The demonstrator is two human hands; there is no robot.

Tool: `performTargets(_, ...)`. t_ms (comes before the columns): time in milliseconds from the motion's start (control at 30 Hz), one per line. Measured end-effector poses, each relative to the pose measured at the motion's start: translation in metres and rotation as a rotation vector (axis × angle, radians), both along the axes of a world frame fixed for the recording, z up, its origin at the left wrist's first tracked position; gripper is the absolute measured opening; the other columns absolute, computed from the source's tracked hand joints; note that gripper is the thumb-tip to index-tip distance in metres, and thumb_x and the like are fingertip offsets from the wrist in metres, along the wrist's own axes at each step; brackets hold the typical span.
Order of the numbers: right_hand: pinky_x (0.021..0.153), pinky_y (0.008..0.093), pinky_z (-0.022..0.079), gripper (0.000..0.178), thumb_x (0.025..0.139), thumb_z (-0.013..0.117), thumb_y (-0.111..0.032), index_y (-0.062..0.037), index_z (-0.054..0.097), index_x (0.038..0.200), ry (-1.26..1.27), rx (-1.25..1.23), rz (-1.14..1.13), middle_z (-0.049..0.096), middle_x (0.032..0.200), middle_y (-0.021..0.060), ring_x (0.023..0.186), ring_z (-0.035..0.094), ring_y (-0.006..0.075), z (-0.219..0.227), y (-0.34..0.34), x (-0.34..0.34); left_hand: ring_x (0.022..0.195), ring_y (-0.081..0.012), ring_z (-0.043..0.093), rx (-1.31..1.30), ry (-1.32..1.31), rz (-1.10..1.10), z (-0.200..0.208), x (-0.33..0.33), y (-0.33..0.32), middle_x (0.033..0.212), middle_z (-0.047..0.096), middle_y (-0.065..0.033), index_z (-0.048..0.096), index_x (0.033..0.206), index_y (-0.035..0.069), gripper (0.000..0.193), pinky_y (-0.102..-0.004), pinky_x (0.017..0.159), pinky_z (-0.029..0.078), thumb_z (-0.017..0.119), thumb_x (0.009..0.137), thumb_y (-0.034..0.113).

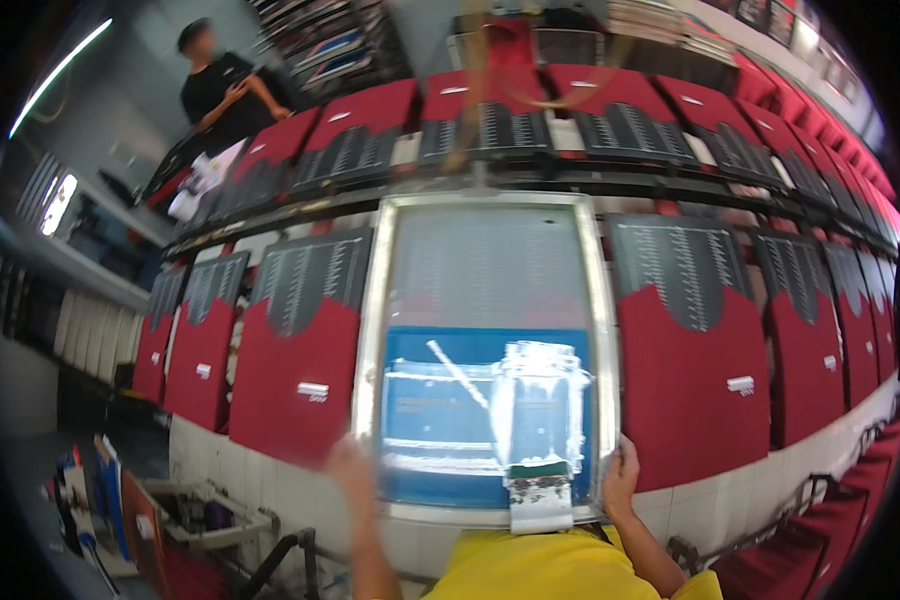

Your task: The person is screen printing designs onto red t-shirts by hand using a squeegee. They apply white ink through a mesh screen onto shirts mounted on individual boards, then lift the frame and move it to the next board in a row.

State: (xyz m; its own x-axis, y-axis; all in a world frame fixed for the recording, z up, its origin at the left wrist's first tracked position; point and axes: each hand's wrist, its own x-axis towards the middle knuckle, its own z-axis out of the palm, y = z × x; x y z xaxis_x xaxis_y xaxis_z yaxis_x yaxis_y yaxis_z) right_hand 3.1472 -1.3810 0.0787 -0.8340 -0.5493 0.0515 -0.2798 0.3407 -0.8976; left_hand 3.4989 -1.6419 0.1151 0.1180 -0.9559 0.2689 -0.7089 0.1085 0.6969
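Note:
A silver-edged screen printing frame (602, 330) stands right in front of me, its lower half coated blue with white ink streaks. A squeegee (540, 498) with a green blade and a pale, ink-stained handle lies at the frame's near end, right of centre. My right hand (622, 476) is closed on the frame's lower right side. At the lower left corner is my left hand (352, 468), next to the frame's side; motion smears its fingers, so their grip is unclear. Some dark red and grey fabric shows faintly through the mesh.
Dark red panels with grey patterned areas (692, 390) flank the frame on boards, and another row (485, 90) runs behind a dark rail (670, 185). A person in black (220, 90) stands at the far left. Metal brackets (220, 520) stick out at the lower left.

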Motion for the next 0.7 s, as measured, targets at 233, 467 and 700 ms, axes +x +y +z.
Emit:
performTargets(233, 0.096, 0.0351, 0.045, 0.033, 0.097, 0.044, -0.002, 0.0041, 0.055, 0.127, -0.119, -0.071, 0.004, 0.065, 0.114, 0.0199, 0.107, 0.062, 0.0278, 0.03, -0.002, 0.001, 0.066, -0.0115, 0.039, 0.271, 0.327, 0.004, 0.072, -0.044, 0.023, 0.064, 0.047, -0.0028, 0.059, 0.082, -0.009, 0.043, -0.0323, 0.059, 0.036, 0.051, 0.101, 0.028)
performTargets(467, 0.094, 0.0343, 0.046, 0.032, 0.094, 0.046, -0.001, 0.0031, 0.058, 0.124, 0.028, -0.092, -0.063, 0.066, 0.11, 0.0194, 0.104, 0.063, 0.0263, 0.037, 0.0, 0.011, 0.074, -0.0114, 0.043, 0.208, 0.356, -0.154, 0.002, 0.004, -0.009, 0.077, 0.053, -0.0001, 0.061, 0.089, -0.01, 0.043, -0.0298, 0.067, 0.037, 0.052, 0.101, 0.031)
performTargets(700, 0.089, 0.0313, 0.047, 0.034, 0.09, 0.043, 0.003, 0.0055, 0.06, 0.12, 0.136, -0.065, -0.118, 0.067, 0.105, 0.0141, 0.1, 0.061, 0.0205, 0.025, 0.007, 0.014, 0.086, -0.0123, 0.054, 0.591, 0.596, -0.153, 0.029, -0.001, -0.012, 0.092, 0.064, -0.0057, 0.064, 0.107, -0.01, 0.037, -0.0281, 0.078, 0.044, 0.053, 0.101, 0.025)
